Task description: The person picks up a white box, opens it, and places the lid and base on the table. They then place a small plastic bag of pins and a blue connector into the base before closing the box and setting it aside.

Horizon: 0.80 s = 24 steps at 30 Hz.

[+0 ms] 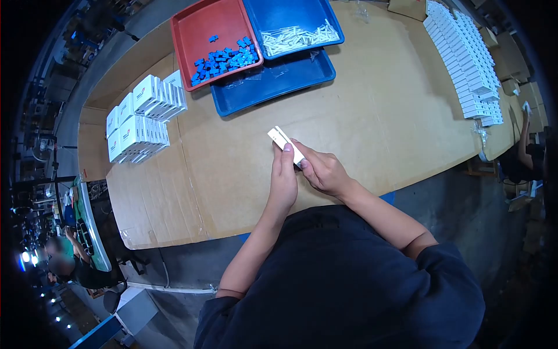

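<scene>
Between my two hands is a small white box (282, 138), tilted, its far end pointing up and left over the cardboard-covered table. A thin strip, perhaps a flap, stands along its upper edge. My left hand (285, 174) grips the box's near left side, thumb lying on its face. From the right, my right hand (325, 173) closes around the lower end, with its fingers bent against the box. The palms and fingers hide much of the lower part.
A red tray (206, 26) holds blue pieces (224, 61). Beside it, a blue tray (290, 11) of white sticks (299, 38) rests on another blue tray (279, 87). White boxes are stacked left (142, 125) and right (465, 61). Other people are at both sides.
</scene>
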Available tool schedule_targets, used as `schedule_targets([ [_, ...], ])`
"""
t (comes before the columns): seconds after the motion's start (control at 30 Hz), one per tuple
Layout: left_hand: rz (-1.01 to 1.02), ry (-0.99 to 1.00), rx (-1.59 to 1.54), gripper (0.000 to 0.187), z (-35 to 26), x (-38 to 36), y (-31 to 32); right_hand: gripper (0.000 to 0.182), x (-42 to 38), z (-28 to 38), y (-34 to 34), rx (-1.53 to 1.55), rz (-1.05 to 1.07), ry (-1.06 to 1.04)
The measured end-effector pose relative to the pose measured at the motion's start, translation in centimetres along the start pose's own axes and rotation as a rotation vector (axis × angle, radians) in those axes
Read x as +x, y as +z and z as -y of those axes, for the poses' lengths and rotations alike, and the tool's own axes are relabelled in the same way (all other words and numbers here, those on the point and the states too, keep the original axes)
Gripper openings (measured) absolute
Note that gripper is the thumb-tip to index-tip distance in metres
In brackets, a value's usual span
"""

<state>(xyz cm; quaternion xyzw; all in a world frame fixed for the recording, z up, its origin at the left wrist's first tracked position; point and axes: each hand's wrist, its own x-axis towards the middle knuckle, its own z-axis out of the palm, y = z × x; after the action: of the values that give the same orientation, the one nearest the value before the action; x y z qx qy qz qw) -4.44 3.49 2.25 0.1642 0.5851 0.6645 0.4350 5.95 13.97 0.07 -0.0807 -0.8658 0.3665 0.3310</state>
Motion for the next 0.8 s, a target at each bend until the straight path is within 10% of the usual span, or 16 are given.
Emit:
schedule_targets([
  [0.5, -0.021, 0.055, -0.017, 0.046, -0.8, 0.3, -0.9, 0.044, 1.1, 1.0, -1.1, 0.269, 0.081, 0.154],
  [0.8, 0.064, 0.461, 0.466, 0.097, -2.6, -0.4, -0.9, 0.046, 4.2, 2.8, -3.8, 0.939, 0.160, 0.973],
])
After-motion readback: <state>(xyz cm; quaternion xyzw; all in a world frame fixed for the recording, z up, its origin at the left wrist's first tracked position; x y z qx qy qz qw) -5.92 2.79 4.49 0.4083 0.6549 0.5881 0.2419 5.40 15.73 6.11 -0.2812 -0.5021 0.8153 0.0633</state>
